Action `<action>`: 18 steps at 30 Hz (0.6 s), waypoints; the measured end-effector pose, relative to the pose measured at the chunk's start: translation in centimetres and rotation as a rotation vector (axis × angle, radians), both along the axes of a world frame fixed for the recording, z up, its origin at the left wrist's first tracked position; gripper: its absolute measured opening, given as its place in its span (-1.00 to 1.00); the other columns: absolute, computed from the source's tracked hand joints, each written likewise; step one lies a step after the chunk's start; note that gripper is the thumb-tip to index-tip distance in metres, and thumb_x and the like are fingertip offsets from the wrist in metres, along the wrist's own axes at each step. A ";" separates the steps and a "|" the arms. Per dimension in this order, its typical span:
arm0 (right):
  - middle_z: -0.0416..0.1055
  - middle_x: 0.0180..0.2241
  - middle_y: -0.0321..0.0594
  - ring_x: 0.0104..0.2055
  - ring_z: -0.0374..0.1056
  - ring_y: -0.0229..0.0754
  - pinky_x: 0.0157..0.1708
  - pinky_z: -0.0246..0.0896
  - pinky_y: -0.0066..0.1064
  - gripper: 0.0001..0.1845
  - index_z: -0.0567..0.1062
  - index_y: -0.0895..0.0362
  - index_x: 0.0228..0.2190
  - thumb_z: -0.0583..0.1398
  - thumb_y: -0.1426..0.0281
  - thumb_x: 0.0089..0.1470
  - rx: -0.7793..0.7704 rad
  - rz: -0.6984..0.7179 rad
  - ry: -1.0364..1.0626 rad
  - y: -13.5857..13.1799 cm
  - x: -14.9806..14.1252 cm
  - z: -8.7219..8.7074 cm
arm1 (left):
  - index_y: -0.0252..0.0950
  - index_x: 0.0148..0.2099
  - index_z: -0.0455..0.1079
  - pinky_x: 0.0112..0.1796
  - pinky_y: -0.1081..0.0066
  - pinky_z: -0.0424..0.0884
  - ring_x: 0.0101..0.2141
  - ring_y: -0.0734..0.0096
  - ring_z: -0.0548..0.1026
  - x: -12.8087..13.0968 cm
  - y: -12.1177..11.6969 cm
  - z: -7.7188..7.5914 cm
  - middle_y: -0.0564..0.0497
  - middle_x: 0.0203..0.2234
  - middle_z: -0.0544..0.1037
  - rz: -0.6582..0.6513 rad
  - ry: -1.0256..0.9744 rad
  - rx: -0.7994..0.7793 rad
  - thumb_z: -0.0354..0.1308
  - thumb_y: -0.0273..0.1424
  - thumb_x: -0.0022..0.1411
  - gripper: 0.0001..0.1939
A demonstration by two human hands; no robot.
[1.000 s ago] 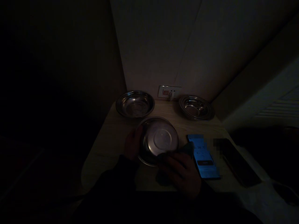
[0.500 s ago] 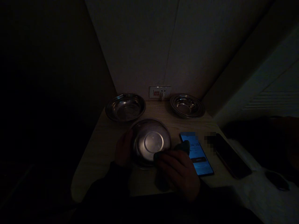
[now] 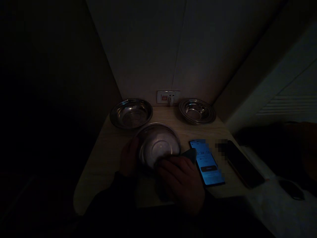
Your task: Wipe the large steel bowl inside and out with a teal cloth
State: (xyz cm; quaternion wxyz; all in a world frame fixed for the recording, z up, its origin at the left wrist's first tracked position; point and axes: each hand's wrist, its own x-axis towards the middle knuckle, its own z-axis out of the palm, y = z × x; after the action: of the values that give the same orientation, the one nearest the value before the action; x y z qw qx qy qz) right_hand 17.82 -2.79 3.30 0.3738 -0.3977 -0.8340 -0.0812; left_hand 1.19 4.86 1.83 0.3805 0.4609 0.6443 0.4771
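A shiny metal bowl (image 3: 158,143), its underside facing me, is tilted over the wooden table (image 3: 99,172). My left hand (image 3: 129,157) grips its left rim. Against the lower part of the bowl's base, my right hand (image 3: 182,180) presses a dark green cloth (image 3: 190,154), which sticks out past the knuckles. Most of the cloth is hidden under the fingers. Behind to the left stands a wide metal bowl (image 3: 131,114), right side up. A nested stack of metal bowls (image 3: 197,111) sits at the back right.
A lit phone (image 3: 208,165) showing a timer lies right of my hand. Beyond it is a dark phone (image 3: 245,165) at the table's right edge. A wall socket (image 3: 168,97) with a red switch is behind the table. Further right lies a small dark object (image 3: 291,189). The room is dim.
My right hand has slid left and slightly down across the bowl's base with the cloth. The bowl has tilted a little; my left hand keeps its hold. The view has shifted slightly.
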 end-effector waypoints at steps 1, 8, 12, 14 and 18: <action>0.53 -0.18 -0.19 -0.12 0.32 -0.15 -0.11 0.22 -0.26 -0.81 0.52 0.19 -0.22 0.10 0.48 0.20 0.004 -0.006 0.019 0.2 -0.4 0.1 | -0.30 -0.25 0.46 -0.18 0.27 0.44 -0.21 0.15 0.53 0.0 0.0 0.0 -0.10 -0.29 0.61 0.009 0.016 -0.002 -0.01 -0.16 0.15 -0.65; 0.54 -0.17 -0.22 -0.14 0.35 -0.17 -0.12 0.17 -0.25 -0.79 0.52 0.17 -0.21 0.08 0.49 0.21 -0.004 -0.003 -0.073 -0.4 0.9 0.2 | -0.32 -0.23 0.46 -0.24 0.30 0.45 -0.22 0.16 0.52 -0.2 -0.3 0.0 -0.12 -0.29 0.61 -0.033 -0.009 0.017 -0.05 -0.10 0.16 -0.57; 0.54 -0.18 -0.20 -0.15 0.34 -0.17 -0.11 0.19 -0.25 -0.78 0.51 0.16 -0.21 0.07 0.49 0.22 0.010 -0.036 -0.047 0.1 0.4 0.2 | -0.28 -0.25 0.46 -0.18 0.29 0.44 -0.19 0.15 0.52 -0.1 -0.2 0.2 -0.10 -0.26 0.61 -0.009 -0.005 0.025 -0.02 -0.15 0.15 -0.64; 0.54 -0.18 -0.22 -0.14 0.33 -0.17 -0.09 0.19 -0.25 -0.79 0.51 0.15 -0.23 0.07 0.47 0.22 0.023 -0.043 0.002 1.0 -0.9 0.4 | -0.27 -0.31 0.45 -0.20 0.28 0.44 -0.23 0.14 0.52 -0.1 -0.1 0.4 -0.10 -0.31 0.61 0.000 0.003 0.003 -0.02 -0.17 0.14 -0.68; 0.54 -0.18 -0.25 -0.13 0.33 -0.18 -0.08 0.18 -0.25 -0.77 0.51 0.16 -0.23 0.05 0.48 0.24 0.017 -0.016 0.017 1.4 -1.5 0.7 | -0.27 -0.32 0.45 -0.23 0.29 0.45 -0.27 0.16 0.53 -0.2 0.0 0.4 -0.10 -0.35 0.61 -0.016 0.001 -0.003 -0.02 -0.17 0.14 -0.68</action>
State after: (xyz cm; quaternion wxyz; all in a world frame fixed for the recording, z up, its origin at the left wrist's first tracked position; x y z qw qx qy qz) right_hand 16.33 -1.41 4.05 0.3835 -0.4016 -0.8270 -0.0880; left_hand 0.96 4.84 2.23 0.3847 0.4658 0.6414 0.4729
